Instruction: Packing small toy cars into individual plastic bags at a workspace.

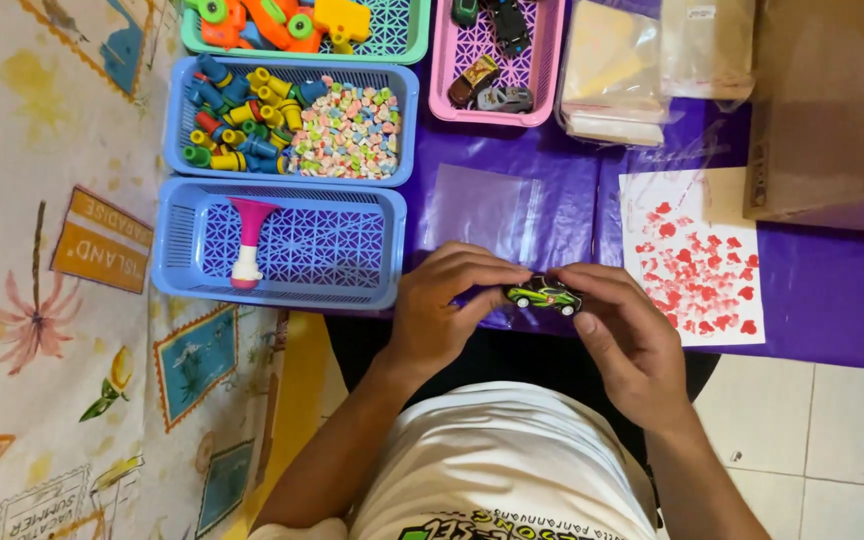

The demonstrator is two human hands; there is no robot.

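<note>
A small green and black toy car (544, 295) is pinched between my two hands just above my lap. My left hand (444, 308) grips its left end with the fingertips. My right hand (628, 338) holds its right end, thumb and fingers curled around it. Both hands hover over the near edge of a purple plastic sheet (562, 190). A clear, flat plastic bag (480, 210) lies on the sheet just beyond my hands.
A blue basket (184, 240) holds a pink and white toy horn (248, 240). Behind it, another blue basket (407, 120) holds coloured pegs and small beads. A pink basket (548, 70) has toy cars. A heart-printed paper (697, 262) lies right; a cardboard box (832, 110) beyond.
</note>
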